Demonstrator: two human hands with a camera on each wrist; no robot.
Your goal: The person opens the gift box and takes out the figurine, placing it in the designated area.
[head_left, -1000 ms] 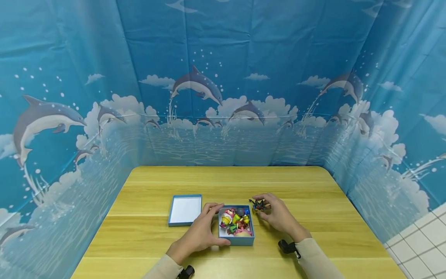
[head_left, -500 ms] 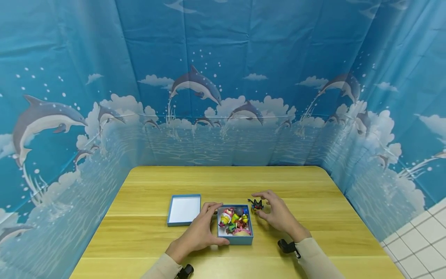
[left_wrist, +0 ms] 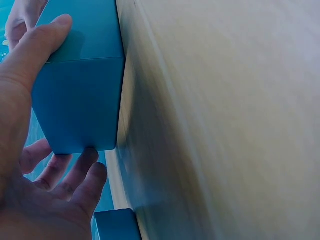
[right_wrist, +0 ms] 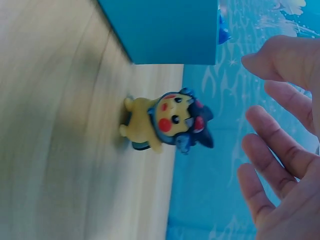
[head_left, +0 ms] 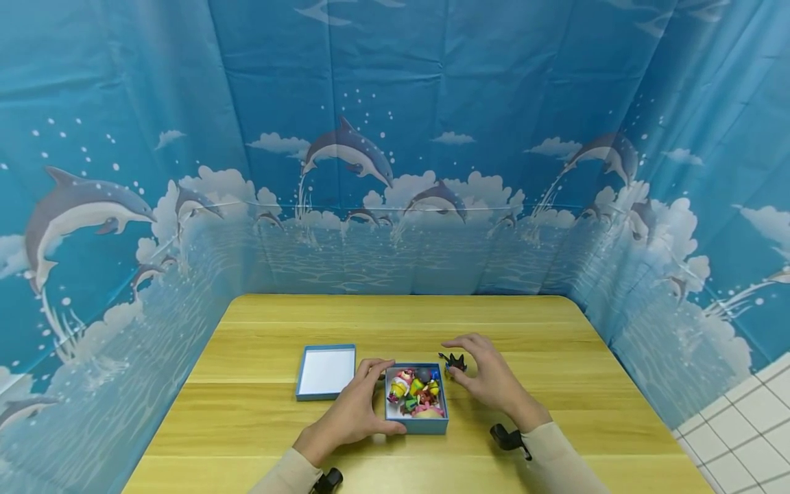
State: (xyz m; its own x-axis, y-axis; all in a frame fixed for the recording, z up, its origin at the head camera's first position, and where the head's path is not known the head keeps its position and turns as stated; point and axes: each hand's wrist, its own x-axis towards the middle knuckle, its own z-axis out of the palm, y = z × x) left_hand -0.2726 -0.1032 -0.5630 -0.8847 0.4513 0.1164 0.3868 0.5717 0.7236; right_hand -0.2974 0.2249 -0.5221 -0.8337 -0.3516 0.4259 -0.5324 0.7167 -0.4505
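My left hand (head_left: pixel 353 416) holds the small blue box (head_left: pixel 417 427), thumb on its near side and fingers at its far left corner. Several colourful toy figurines (head_left: pixel 412 394) lie jumbled inside. To the right of the box, a yellow toy figurine (right_wrist: pixel 142 120) with red cheeks and a dark hood stands upright on the table. Fingers spread and relaxed, my right hand (head_left: pixel 494 379) is just beside this figurine; the right wrist view shows a gap between them. In the left wrist view the thumb (left_wrist: pixel 52 36) presses on the box wall.
A blue box lid (head_left: pixel 327 370) with a white inside lies left of the box, upturned on the wooden table (head_left: pixel 278 439). A blue dolphin-print curtain (head_left: pixel 395 247) surrounds the table's back and sides. White floor tiles (head_left: pixel 747 425) show at the far right.
My right fingers, earlier around the dark-hooded figurine, have let it go and drawn slightly away, leaving it standing. The left hand and box have stayed put.
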